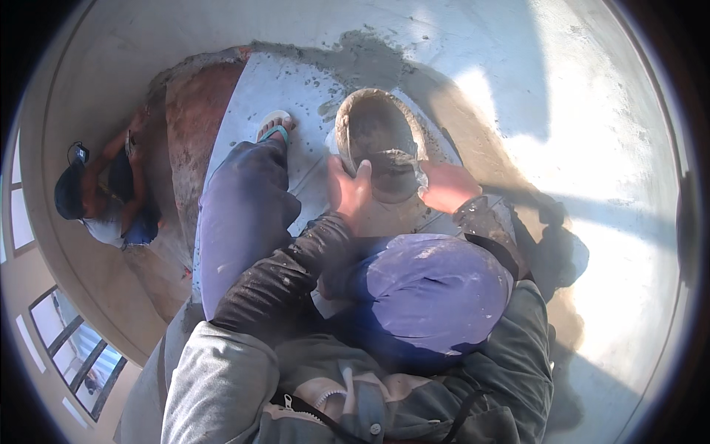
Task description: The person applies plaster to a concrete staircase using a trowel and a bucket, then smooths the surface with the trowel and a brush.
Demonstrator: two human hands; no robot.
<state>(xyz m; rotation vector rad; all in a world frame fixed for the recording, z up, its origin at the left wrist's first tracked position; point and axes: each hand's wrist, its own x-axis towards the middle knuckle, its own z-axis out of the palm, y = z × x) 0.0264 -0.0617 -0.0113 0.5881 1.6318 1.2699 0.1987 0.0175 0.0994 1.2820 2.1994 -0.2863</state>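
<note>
An oval, mortar-crusted container (379, 111) sits on the pale board in front of me, grey mortar inside. My left hand (349, 191) is closed on its near-left rim, thumb raised along the side. At the near-right side, my right hand (449, 188) grips what looks like a mortar-smeared trowel (421, 175); its blade is hard to make out against the container. My bent right knee is close below both hands, and my left foot in a sandal (275, 126) rests on the board.
A co-worker (103, 203) crouches at left beside a rough reddish-brown surface (194, 126). The pale board (244, 89) carries mortar spatters. A curved plastered wall (473, 37) surrounds us, sunlit at right. A barred window (78, 348) is at lower left.
</note>
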